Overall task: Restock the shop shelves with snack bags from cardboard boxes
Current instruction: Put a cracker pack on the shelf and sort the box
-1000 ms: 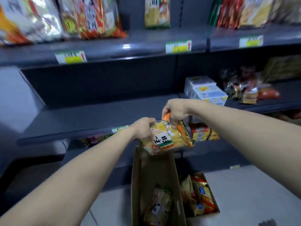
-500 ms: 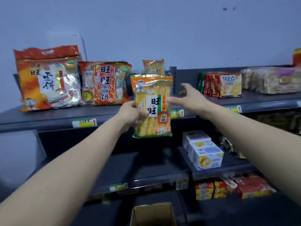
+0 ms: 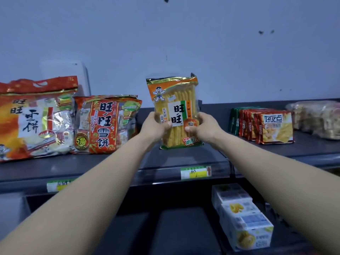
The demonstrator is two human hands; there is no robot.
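An orange and yellow rice cracker bag (image 3: 174, 100) stands upright on the top shelf (image 3: 128, 162), near its middle. My left hand (image 3: 156, 126) grips the bag's left edge, thumb on its front. On the other side my right hand (image 3: 204, 126) grips the right edge with its thumb over the lower label. The bag's bottom edge sits at the shelf surface. No cardboard box is in view.
Two large red and orange snow cracker bags (image 3: 35, 118) (image 3: 104, 124) stand left of the held bag. Red snack packs (image 3: 265, 126) and clear-wrapped packs (image 3: 316, 118) sit to the right. White boxes (image 3: 242, 218) fill the lower shelf at right. Price tags (image 3: 196, 173) line the shelf edge.
The bag rose from over the cardboard box to the top shelf. My right hand, open half a second ago, now grips the bag's right edge. The view tilted up.
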